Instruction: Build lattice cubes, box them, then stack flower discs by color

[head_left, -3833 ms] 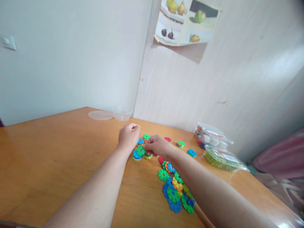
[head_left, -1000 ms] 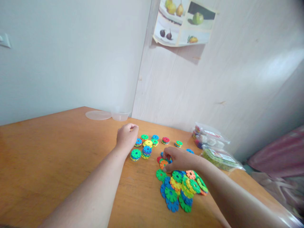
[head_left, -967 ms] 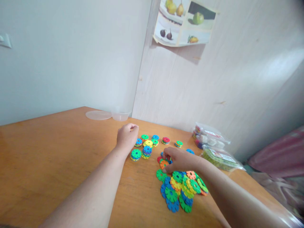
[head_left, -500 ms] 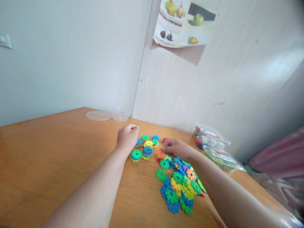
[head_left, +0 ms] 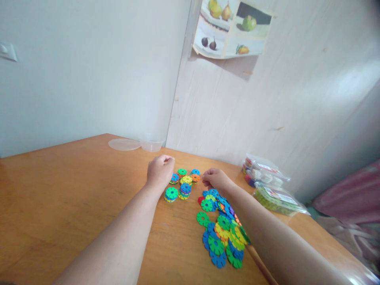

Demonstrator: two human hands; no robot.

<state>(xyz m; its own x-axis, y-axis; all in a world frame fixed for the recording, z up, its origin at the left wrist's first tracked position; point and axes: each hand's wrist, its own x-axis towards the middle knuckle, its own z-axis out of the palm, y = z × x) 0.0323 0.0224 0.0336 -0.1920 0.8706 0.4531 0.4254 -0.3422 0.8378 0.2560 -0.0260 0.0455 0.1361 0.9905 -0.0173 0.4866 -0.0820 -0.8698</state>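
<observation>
Several small stacks of coloured notched discs stand in a cluster on the orange wooden table. My left hand rests just left of them as a closed fist, thumb against forefinger. My right hand lies just right of the cluster with curled fingers. Its fingertips are close beside an orange-topped stack; anything under the hand is hidden. A loose pile of discs spreads along my right forearm.
A clear plastic lid and a clear tub sit at the table's far edge by the wall. Clear packs of small pieces lie to the right. A thin wooden stick pokes out under my right forearm.
My right hand went from the loose pile up to the stacks with an orange disc. That disc now tops a stack beside its fingertips. The left fist has not moved.
</observation>
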